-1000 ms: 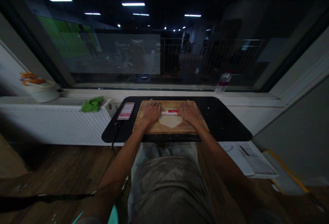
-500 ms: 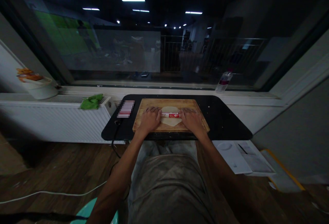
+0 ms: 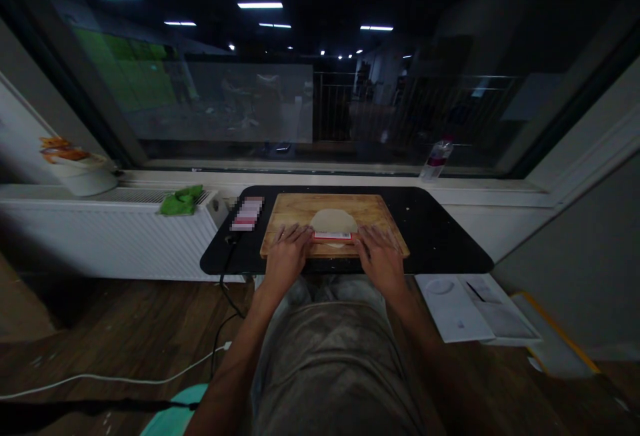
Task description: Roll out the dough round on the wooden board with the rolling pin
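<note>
1. The left hand (image 3: 287,249) and right hand (image 3: 381,254) lie flat, fingers unclenched, one on each end of a red-and-white roller (image 3: 333,236), likely so the pressure spreads evenly.
2. The roller crosses the near edge of a dough round (image 3: 334,220).
3. A wooden board (image 3: 300,209) keeps it off the black counter (image 3: 440,229).

A black surface (image 3: 440,236) is seen under the window. A wooden board (image 3: 300,209) is laid at its centre, and a small red-and-white pack (image 3: 246,214) is set at the board's nine o'clock.
</note>
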`<action>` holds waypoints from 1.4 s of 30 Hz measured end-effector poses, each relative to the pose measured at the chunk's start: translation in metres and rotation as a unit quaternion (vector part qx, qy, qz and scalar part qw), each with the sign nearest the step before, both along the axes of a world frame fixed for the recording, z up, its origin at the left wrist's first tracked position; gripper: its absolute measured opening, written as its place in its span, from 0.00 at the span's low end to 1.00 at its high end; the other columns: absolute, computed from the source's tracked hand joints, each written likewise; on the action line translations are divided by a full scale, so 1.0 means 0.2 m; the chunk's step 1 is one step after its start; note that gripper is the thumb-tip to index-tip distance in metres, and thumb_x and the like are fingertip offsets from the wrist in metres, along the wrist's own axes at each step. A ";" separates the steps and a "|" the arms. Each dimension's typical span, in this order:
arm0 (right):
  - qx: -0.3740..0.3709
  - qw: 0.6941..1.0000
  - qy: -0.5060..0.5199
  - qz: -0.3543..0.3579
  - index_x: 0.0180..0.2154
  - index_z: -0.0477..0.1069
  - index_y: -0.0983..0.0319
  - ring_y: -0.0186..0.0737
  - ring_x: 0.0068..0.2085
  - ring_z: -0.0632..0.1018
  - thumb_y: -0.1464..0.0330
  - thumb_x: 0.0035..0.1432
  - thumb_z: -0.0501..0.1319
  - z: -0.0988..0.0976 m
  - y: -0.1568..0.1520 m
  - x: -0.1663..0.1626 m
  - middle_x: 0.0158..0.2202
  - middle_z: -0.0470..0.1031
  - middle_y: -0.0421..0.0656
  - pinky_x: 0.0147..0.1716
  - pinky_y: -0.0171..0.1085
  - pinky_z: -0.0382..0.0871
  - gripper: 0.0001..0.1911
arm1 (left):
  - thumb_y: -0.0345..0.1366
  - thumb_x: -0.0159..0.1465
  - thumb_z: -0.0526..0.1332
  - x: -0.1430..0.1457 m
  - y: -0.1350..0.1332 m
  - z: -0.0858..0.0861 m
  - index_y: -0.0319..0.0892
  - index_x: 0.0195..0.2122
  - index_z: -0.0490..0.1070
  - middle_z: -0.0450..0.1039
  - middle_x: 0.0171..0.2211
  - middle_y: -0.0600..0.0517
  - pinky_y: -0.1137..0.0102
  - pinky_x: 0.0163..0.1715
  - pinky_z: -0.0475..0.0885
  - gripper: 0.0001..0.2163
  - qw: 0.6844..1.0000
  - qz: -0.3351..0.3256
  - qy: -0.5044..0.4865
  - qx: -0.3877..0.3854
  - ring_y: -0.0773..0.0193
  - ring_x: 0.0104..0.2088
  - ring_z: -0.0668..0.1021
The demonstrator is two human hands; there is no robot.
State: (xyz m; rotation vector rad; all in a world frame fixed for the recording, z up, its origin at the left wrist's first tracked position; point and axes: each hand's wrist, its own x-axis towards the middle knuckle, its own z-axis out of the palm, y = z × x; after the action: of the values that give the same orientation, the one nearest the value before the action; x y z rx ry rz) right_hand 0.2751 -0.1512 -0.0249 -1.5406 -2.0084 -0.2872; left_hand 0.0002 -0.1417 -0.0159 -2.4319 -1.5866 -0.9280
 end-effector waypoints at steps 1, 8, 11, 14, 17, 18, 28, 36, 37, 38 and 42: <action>-0.002 1.000 0.006 0.003 0.69 0.78 0.61 0.55 0.72 0.76 0.60 0.82 0.51 0.00 -0.01 0.00 0.67 0.81 0.53 0.76 0.59 0.60 0.26 | 0.34 0.80 0.56 0.00 -0.01 0.01 0.49 0.65 0.80 0.80 0.67 0.49 0.44 0.77 0.65 0.18 1.000 0.001 0.003 -0.005 0.50 0.69 0.79; -0.037 0.999 0.038 0.012 0.68 0.79 0.55 0.54 0.72 0.76 0.62 0.81 0.52 0.01 -0.05 0.02 0.68 0.80 0.48 0.77 0.60 0.62 0.25 | 0.29 0.77 0.58 -0.01 -0.03 0.06 0.53 0.65 0.81 0.78 0.69 0.52 0.45 0.78 0.65 0.21 0.998 0.013 0.028 -0.051 0.51 0.72 0.77; -0.037 0.998 0.044 0.012 0.67 0.80 0.54 0.54 0.72 0.76 0.63 0.81 0.52 0.01 -0.07 0.02 0.67 0.80 0.47 0.76 0.60 0.62 0.24 | 0.30 0.77 0.58 -0.01 -0.04 0.06 0.54 0.65 0.81 0.79 0.69 0.51 0.44 0.78 0.65 0.20 0.999 0.012 0.016 -0.049 0.50 0.71 0.78; -0.028 0.998 0.049 0.011 0.65 0.81 0.54 0.54 0.71 0.77 0.63 0.81 0.53 0.00 -0.08 0.02 0.66 0.81 0.48 0.76 0.61 0.63 0.23 | 0.30 0.77 0.58 -0.01 -0.04 0.05 0.53 0.64 0.82 0.80 0.67 0.50 0.45 0.77 0.66 0.20 0.999 0.007 0.001 -0.045 0.50 0.70 0.79; -0.021 0.998 0.055 0.015 0.64 0.82 0.54 0.54 0.71 0.77 0.62 0.81 0.54 0.00 -0.09 0.03 0.66 0.81 0.48 0.76 0.61 0.63 0.22 | 0.31 0.77 0.59 -0.02 -0.05 0.04 0.52 0.62 0.83 0.81 0.66 0.50 0.45 0.77 0.67 0.19 0.999 0.011 -0.003 -0.044 0.50 0.69 0.80; -0.021 0.998 0.058 0.018 0.64 0.82 0.54 0.53 0.71 0.78 0.62 0.81 0.54 0.00 -0.09 0.03 0.66 0.81 0.48 0.76 0.61 0.63 0.22 | 0.32 0.77 0.59 -0.02 -0.05 0.03 0.52 0.62 0.83 0.81 0.66 0.50 0.45 0.76 0.67 0.18 0.999 0.013 -0.004 -0.043 0.50 0.68 0.81; -0.056 0.995 0.070 0.040 0.67 0.80 0.56 0.53 0.75 0.73 0.61 0.81 0.51 0.04 0.06 0.05 0.67 0.81 0.47 0.76 0.59 0.64 0.25 | 0.24 0.74 0.56 0.00 0.08 0.02 0.48 0.64 0.79 0.79 0.69 0.49 0.45 0.80 0.61 0.23 0.998 0.005 0.014 -0.053 0.51 0.74 0.74; -0.106 0.993 -0.047 0.018 0.66 0.79 0.62 0.52 0.75 0.72 0.63 0.83 0.45 0.17 0.32 0.02 0.66 0.82 0.50 0.78 0.53 0.57 0.29 | 0.37 0.82 0.49 0.09 0.33 0.05 0.41 0.73 0.69 0.77 0.69 0.39 0.43 0.80 0.56 0.23 0.996 0.059 0.041 -0.044 0.45 0.76 0.71; -0.111 0.992 -0.063 0.006 0.67 0.79 0.62 0.52 0.76 0.71 0.64 0.83 0.45 0.18 0.35 0.02 0.68 0.80 0.50 0.79 0.54 0.56 0.29 | 0.39 0.82 0.47 0.10 0.35 0.07 0.41 0.73 0.69 0.77 0.70 0.38 0.42 0.79 0.56 0.23 0.995 0.064 0.049 -0.054 0.43 0.76 0.70; -0.119 0.990 -0.076 -0.006 0.66 0.79 0.61 0.53 0.76 0.70 0.64 0.83 0.45 0.19 0.38 0.01 0.69 0.79 0.50 0.79 0.56 0.55 0.28 | 0.40 0.83 0.46 0.10 0.38 0.08 0.40 0.72 0.70 0.76 0.70 0.38 0.41 0.79 0.55 0.24 0.994 0.069 0.057 -0.064 0.42 0.77 0.70; -0.161 0.979 -0.123 -0.003 0.66 0.79 0.62 0.53 0.74 0.73 0.66 0.83 0.46 0.25 0.48 0.01 0.69 0.79 0.51 0.78 0.52 0.56 0.26 | 0.43 0.84 0.44 0.11 0.44 0.10 0.40 0.68 0.73 0.78 0.67 0.36 0.42 0.77 0.59 0.24 0.990 0.076 0.078 -0.086 0.42 0.76 0.70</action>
State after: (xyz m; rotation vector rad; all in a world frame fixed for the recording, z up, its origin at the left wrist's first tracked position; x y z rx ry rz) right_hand 0.2762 -0.0555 0.0251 -1.7803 -2.3349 -0.1658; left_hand 0.0216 -0.0540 0.0051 -2.3814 -1.8305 -0.5837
